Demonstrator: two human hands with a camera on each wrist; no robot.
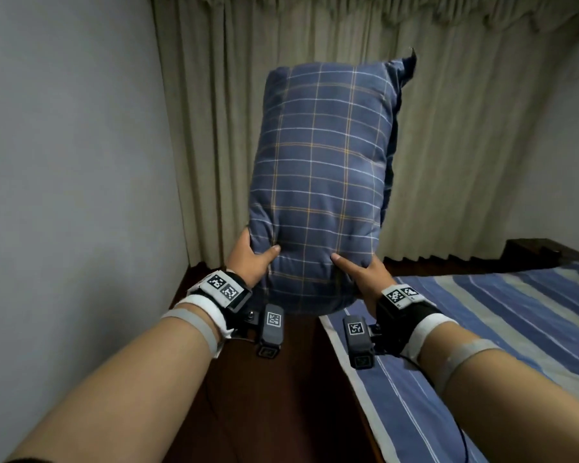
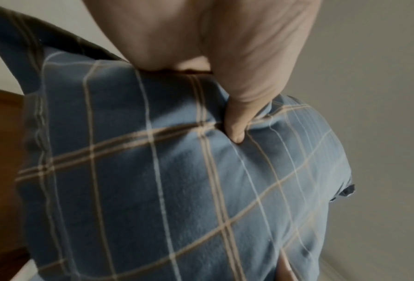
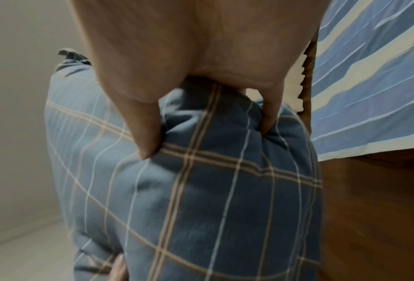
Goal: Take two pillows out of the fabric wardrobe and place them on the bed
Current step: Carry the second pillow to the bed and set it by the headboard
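A blue plaid pillow (image 1: 325, 182) is held upright in the air in front of me, its long side vertical. My left hand (image 1: 253, 259) grips its lower left corner, thumb on the front face. My right hand (image 1: 361, 272) grips the lower right corner the same way. In the left wrist view the left hand (image 2: 234, 106) presses its thumb into the pillow (image 2: 177, 180). In the right wrist view the right hand (image 3: 196, 95) pinches the pillow (image 3: 201, 199) between thumb and fingers. The bed (image 1: 502, 335) with a blue striped sheet lies low on the right. No wardrobe or second pillow is in view.
Beige curtains (image 1: 448, 128) hang behind the pillow. A plain wall (image 1: 64, 162) stands on the left. Dark wooden floor (image 1: 281, 396) runs between the wall and the bed. A dark wooden piece (image 1: 532, 252) sits at the bed's far end.
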